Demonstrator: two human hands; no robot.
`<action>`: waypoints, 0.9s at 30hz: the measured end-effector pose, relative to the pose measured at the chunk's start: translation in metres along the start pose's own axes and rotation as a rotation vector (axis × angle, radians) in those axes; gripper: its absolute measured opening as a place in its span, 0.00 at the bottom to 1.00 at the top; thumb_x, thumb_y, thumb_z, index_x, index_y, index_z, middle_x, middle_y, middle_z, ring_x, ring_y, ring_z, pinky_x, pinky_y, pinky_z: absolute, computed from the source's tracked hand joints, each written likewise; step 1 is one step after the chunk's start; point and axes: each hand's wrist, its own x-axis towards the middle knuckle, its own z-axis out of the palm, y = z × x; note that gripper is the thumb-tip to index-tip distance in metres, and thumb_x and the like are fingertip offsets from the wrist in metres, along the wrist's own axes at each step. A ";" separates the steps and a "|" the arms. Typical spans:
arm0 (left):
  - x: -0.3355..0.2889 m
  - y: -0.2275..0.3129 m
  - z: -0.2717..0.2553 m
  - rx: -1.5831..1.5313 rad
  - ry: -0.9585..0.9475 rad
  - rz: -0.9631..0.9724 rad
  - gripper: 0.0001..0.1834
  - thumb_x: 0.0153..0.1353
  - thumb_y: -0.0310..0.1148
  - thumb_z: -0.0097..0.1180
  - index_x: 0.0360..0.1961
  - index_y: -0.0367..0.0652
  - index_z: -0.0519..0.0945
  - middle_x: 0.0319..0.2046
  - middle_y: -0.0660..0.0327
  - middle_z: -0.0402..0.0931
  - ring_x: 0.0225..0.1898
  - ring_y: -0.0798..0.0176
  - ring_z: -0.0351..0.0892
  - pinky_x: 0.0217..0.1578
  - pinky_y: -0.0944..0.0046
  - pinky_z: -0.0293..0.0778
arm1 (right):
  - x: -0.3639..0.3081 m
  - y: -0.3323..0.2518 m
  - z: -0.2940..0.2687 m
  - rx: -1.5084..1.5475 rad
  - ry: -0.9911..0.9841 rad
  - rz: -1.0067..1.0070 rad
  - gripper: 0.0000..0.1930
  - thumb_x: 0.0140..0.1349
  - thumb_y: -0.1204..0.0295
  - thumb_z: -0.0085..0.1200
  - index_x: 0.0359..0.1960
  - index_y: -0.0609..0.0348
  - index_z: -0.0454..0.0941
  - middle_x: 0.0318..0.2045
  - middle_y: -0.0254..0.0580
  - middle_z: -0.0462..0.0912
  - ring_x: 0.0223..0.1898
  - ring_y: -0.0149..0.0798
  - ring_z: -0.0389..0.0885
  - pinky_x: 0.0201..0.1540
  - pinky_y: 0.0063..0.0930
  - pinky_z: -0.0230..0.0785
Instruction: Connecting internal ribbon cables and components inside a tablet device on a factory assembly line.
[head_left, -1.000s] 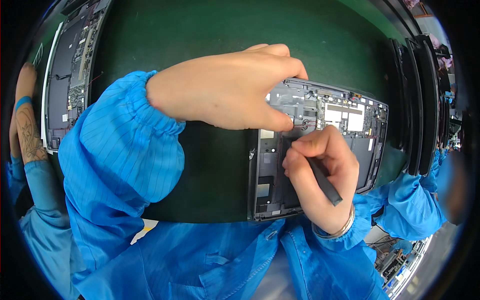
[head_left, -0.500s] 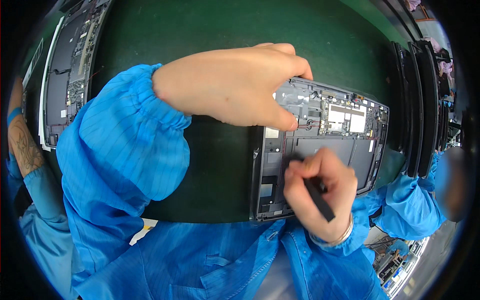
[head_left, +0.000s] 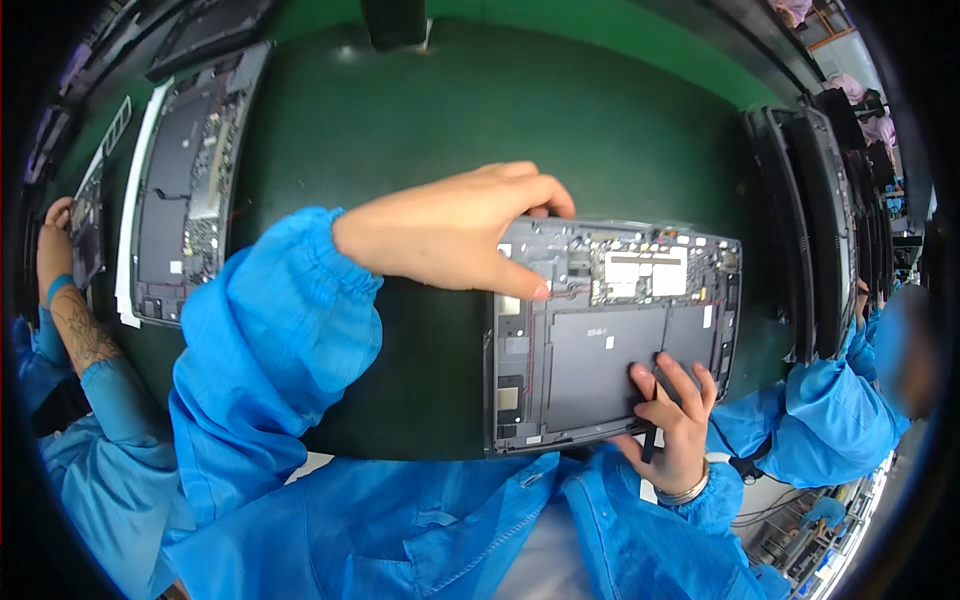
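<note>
The open tablet chassis [head_left: 610, 335] lies flat on the green desk [head_left: 450, 120]. The left hand [head_left: 450, 235] pinches its upper-left edge; the right hand [head_left: 672, 420] holds a thin black tool [head_left: 652, 425] against the panel. The chassis looks stiff, light and fragile inside, so the bare frame edges seem safest.
</note>
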 end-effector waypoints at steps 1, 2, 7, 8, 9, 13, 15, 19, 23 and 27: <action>-0.001 0.004 -0.002 0.024 0.043 -0.025 0.31 0.52 0.34 0.67 0.57 0.41 0.71 0.47 0.55 0.70 0.50 0.55 0.70 0.52 0.60 0.68 | -0.013 0.012 0.003 -0.036 0.005 0.008 0.22 0.40 0.67 0.71 0.36 0.53 0.71 0.53 0.45 0.81 0.62 0.50 0.71 0.66 0.53 0.48; -0.004 0.006 -0.005 0.046 0.089 -0.054 0.31 0.52 0.34 0.66 0.58 0.41 0.71 0.48 0.55 0.70 0.51 0.55 0.69 0.53 0.59 0.67 | -0.009 0.016 0.007 -0.041 0.033 -0.005 0.22 0.40 0.67 0.71 0.36 0.53 0.71 0.53 0.45 0.81 0.62 0.50 0.71 0.66 0.53 0.48; -0.025 0.036 -0.045 0.158 0.613 -0.090 0.24 0.54 0.26 0.56 0.55 0.46 0.74 0.53 0.68 0.71 0.50 0.68 0.66 0.46 0.70 0.60 | 0.065 0.043 0.015 0.016 0.180 0.036 0.26 0.40 0.70 0.71 0.40 0.56 0.69 0.58 0.43 0.77 0.65 0.50 0.67 0.67 0.56 0.45; -0.031 0.047 -0.050 0.122 0.680 -0.164 0.23 0.54 0.25 0.56 0.54 0.46 0.75 0.51 0.69 0.73 0.49 0.69 0.66 0.45 0.70 0.61 | 0.092 0.050 0.013 -0.025 0.190 0.028 0.25 0.42 0.68 0.71 0.40 0.56 0.69 0.57 0.41 0.78 0.66 0.49 0.65 0.68 0.56 0.44; -0.037 0.048 -0.051 0.116 0.709 -0.150 0.23 0.55 0.25 0.56 0.54 0.46 0.75 0.51 0.69 0.73 0.49 0.70 0.66 0.45 0.71 0.60 | 0.123 0.062 0.019 -0.033 0.256 -0.026 0.25 0.44 0.67 0.71 0.41 0.56 0.70 0.56 0.40 0.78 0.66 0.49 0.64 0.68 0.56 0.44; -0.033 0.059 -0.043 0.127 0.676 -0.131 0.20 0.55 0.27 0.56 0.51 0.45 0.77 0.47 0.68 0.73 0.48 0.69 0.67 0.44 0.70 0.61 | 0.255 0.127 0.033 -0.086 0.451 -0.174 0.26 0.49 0.61 0.69 0.46 0.57 0.72 0.49 0.39 0.81 0.67 0.50 0.62 0.66 0.56 0.46; -0.018 0.067 -0.042 0.113 0.621 -0.141 0.18 0.56 0.29 0.57 0.49 0.46 0.79 0.47 0.66 0.73 0.48 0.68 0.68 0.44 0.69 0.62 | 0.303 0.142 0.040 -0.096 0.547 -0.158 0.28 0.51 0.57 0.67 0.50 0.59 0.72 0.46 0.39 0.81 0.66 0.50 0.63 0.65 0.56 0.48; 0.019 0.061 -0.045 0.132 0.598 -0.110 0.16 0.57 0.29 0.58 0.49 0.44 0.79 0.47 0.64 0.75 0.47 0.67 0.70 0.40 0.68 0.67 | 0.320 0.111 0.044 -0.003 0.709 -0.094 0.25 0.57 0.61 0.63 0.53 0.60 0.71 0.46 0.39 0.80 0.65 0.50 0.66 0.63 0.54 0.52; 0.089 0.046 -0.056 0.032 0.567 -0.039 0.17 0.60 0.31 0.59 0.50 0.39 0.78 0.47 0.60 0.77 0.51 0.64 0.73 0.46 0.63 0.71 | 0.239 0.074 0.000 0.038 0.784 -0.075 0.16 0.59 0.68 0.61 0.45 0.58 0.70 0.49 0.40 0.80 0.64 0.50 0.67 0.63 0.52 0.53; 0.182 0.048 -0.047 -0.063 0.584 0.027 0.23 0.62 0.36 0.59 0.57 0.40 0.73 0.53 0.56 0.75 0.56 0.62 0.72 0.54 0.61 0.71 | 0.135 0.053 -0.063 -0.003 0.939 0.011 0.10 0.62 0.75 0.56 0.42 0.59 0.68 0.57 0.49 0.76 0.66 0.52 0.65 0.65 0.47 0.52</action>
